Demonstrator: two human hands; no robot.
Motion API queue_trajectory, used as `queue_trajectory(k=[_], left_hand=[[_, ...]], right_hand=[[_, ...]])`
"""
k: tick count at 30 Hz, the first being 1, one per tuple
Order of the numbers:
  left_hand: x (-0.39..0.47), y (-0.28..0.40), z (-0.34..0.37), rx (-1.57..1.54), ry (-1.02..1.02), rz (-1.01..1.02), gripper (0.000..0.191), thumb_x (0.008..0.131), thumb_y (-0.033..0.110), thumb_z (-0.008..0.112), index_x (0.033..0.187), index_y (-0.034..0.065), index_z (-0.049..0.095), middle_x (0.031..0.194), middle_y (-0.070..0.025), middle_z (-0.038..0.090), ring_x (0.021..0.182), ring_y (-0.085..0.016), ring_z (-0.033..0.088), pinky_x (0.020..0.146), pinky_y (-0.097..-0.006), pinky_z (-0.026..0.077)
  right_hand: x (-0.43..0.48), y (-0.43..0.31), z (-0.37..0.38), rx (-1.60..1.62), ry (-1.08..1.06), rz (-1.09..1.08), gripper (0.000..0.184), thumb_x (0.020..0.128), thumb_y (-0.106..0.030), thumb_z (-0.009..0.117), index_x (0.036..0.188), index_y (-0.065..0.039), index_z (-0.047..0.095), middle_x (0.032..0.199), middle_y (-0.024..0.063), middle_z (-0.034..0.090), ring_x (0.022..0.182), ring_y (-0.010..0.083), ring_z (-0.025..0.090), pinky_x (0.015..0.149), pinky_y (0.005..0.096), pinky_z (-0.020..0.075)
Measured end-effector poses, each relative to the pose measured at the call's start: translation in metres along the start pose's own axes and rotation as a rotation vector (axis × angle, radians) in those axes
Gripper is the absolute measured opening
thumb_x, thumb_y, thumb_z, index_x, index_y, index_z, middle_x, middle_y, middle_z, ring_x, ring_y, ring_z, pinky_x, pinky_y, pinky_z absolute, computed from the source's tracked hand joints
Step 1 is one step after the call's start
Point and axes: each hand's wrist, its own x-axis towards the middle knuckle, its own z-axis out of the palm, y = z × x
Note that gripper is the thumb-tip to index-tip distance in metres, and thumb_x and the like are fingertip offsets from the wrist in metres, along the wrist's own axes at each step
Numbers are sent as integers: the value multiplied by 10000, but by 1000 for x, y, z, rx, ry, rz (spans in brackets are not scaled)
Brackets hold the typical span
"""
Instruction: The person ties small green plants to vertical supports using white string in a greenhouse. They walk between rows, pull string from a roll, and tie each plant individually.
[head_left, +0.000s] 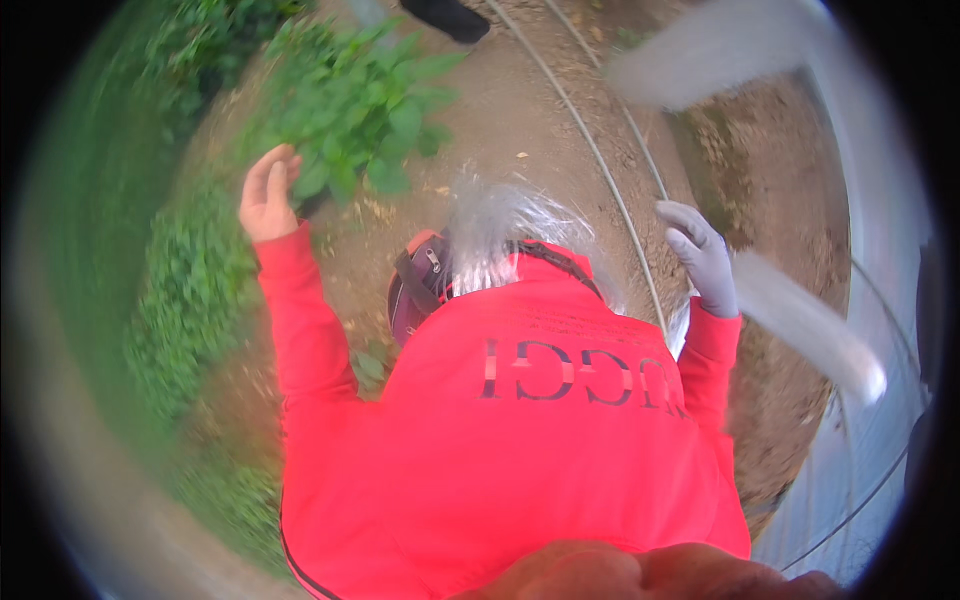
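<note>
My bare left hand (270, 195) is raised beside a leafy green plant (375, 124), its fingers loosely bent and nothing visible in them. Whether the fingertips touch the leaves I cannot tell. On the other side, my right hand (701, 255) wears a pale grey glove. Its thumb and fingers are a little apart near a thin hose (649, 150), with nothing seen between them. A bundle of shiny plastic strips (487, 247) hangs at my waist. Next to it sits a dark purple zipped waist bag (412, 292) on a dark belt (559, 262).
A second thin hose (600, 154) runs along the bare soil (487, 112). Two blurred pale post-like shapes, one high (720, 52) and one low (810, 330), stand at right. Beyond lies translucent plastic sheeting (885, 150). Dense green plants (187, 300) line the left. A dark shoe (450, 19) shows at top.
</note>
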Motion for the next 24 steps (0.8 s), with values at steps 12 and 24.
queue_trajectory(k=[12,24], left_hand=[[-230,-63,33,-158,557,-348,240,955,57,606,1185,-10,625,1047,-139,689,796,-183,685,707,-288,550],[-249,-78,45,-279,921,-293,224,957,27,575,1172,-13,623,1025,-126,696,770,-162,679,666,-272,550]], right_hand=[[90,15,192,-286,-805,-898,208,836,-181,698,1029,-105,716,1068,90,694,1027,308,632,876,408,498],[140,-1,284,-374,-1203,-1192,174,877,-263,651,962,-130,723,926,66,694,869,295,643,774,409,495]])
